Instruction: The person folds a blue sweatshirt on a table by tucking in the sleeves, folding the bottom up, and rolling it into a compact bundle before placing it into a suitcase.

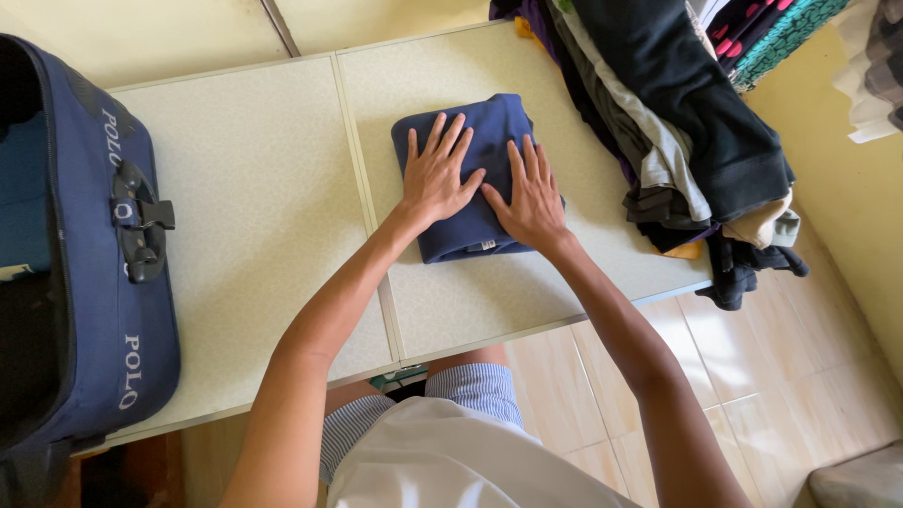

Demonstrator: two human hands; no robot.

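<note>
A folded navy garment (475, 179) lies flat on the pale counter (263, 216), toward its far edge and just right of the seam that divides the counter top. Both hands rest palm-down on it, side by side with thumbs nearly meeting. The left hand (437, 179) is spread wide, fingers fanned over the garment's left half; the right hand (531, 198) is likewise flat and splayed over the right half, its heel at the garment's near right corner. Neither hand grips anything. A heap of mixed dark and light clothes (677, 122) sits at the counter's far right corner, spilling over the right edge. An open navy suitcase (103, 254) occupies the counter's left end.
</note>
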